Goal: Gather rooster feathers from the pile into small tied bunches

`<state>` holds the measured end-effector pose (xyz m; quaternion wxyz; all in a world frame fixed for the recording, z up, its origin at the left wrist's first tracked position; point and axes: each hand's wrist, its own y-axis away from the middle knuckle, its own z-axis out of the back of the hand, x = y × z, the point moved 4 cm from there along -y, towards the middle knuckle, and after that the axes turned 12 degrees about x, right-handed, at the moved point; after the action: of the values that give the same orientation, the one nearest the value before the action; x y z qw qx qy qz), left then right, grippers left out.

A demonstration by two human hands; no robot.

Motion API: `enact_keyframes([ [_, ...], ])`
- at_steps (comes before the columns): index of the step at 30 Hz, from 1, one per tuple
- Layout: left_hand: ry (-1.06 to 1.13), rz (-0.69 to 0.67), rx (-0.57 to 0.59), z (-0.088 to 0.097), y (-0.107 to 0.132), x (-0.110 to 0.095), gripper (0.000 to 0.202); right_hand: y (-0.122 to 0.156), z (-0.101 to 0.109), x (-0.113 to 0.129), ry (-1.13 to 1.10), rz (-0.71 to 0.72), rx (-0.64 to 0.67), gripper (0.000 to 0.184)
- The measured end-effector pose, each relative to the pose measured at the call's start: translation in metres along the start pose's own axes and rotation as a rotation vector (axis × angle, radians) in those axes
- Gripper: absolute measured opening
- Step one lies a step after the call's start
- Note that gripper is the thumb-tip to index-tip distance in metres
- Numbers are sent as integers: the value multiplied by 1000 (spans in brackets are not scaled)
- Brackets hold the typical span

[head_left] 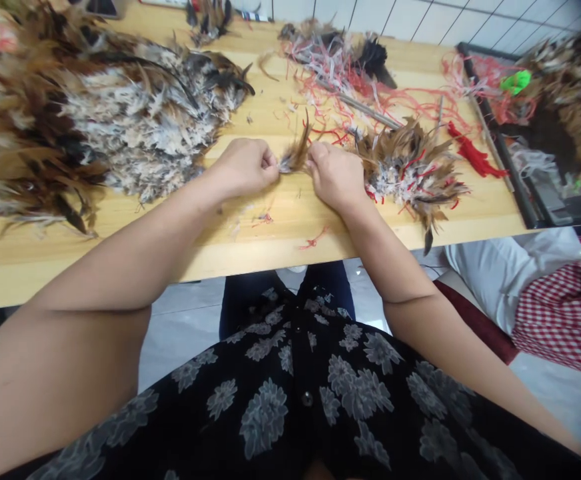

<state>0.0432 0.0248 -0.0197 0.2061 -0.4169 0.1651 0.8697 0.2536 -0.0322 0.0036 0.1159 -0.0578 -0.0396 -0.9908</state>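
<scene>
A small bunch of brown feathers [296, 157] spans the gap between my two hands, just above the wooden table. My left hand [251, 167] is closed, pinching the pale, fluffy base of the bunch. On the other side, my right hand [335, 172] is curled, its fingertips at the brown tips; whether it grips the feathers or something thin is hidden. Right beside that hand lies a pile of feather bunches tied with red string [410, 170]. To the left spreads a large heap of brown and white feathers [140, 127].
Tangled pink and white strings [330, 63] lie at the back with a dark feather clump [375, 60] and a thin rod [368, 110]. A red string bundle [475, 152] sits near a black-framed tray [500, 143] at right. Someone in checked cloth [565, 317] sits close by.
</scene>
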Motion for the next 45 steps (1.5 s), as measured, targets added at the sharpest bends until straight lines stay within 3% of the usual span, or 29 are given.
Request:
enact_keyframes([
  [4,360,-9,11,-1,-4,2,29,0,2,-2,-98,-74,7,43],
  [8,804,-25,68,-13,-3,-6,29,-4,-3,2,-222,8,-26,42],
  [12,967,-56,78,-16,2,-14,33,-13,-10,-2,-379,39,-63,42],
  [17,987,-98,66,-21,6,-19,31,-21,-13,-2,-477,23,-79,41],
  [22,860,-119,54,-28,2,-18,39,-25,-17,1,-564,8,-114,31],
  [29,605,-208,3,-18,3,-21,27,-11,-11,7,-533,-24,-78,20],
  [32,620,-215,-40,-14,4,-23,27,-4,-10,10,-551,-42,-63,18],
  [37,799,-156,-8,-12,0,-17,34,1,-14,13,-636,-10,-43,27],
  [41,817,-124,-4,-12,2,-19,40,-2,-22,8,-778,28,-42,27],
  [45,798,-64,0,-16,9,-31,41,-7,-31,4,-902,60,-28,50],
])
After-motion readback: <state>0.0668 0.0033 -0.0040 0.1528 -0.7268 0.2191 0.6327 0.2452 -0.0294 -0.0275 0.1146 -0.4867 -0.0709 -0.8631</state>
